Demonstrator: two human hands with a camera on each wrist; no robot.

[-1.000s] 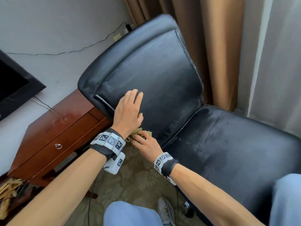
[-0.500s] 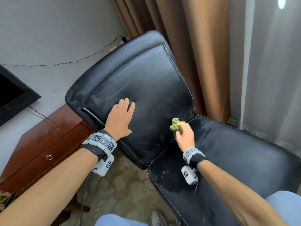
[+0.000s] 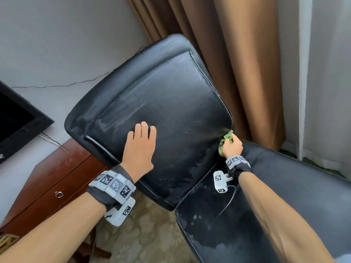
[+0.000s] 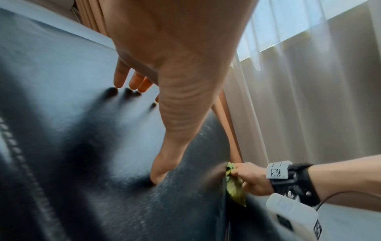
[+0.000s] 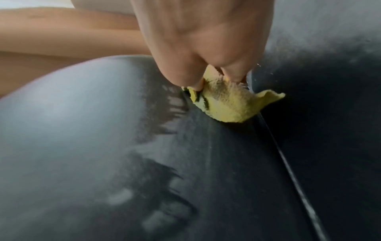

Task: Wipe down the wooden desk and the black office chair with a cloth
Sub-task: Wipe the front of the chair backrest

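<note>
While the cloth works the seam, the black office chair (image 3: pixel 161 111) could swivel or tip.

Its backrest is braced only by the left hand (image 3: pixel 139 147), flat, fingers straight, holding nothing; the wooden desk (image 3: pixel 57 179) stands behind. The right hand (image 3: pixel 232 148) pinches a small bunched green cloth (image 5: pixel 226 104) at the backrest-seat crease, where it may snag or slip free.
</note>
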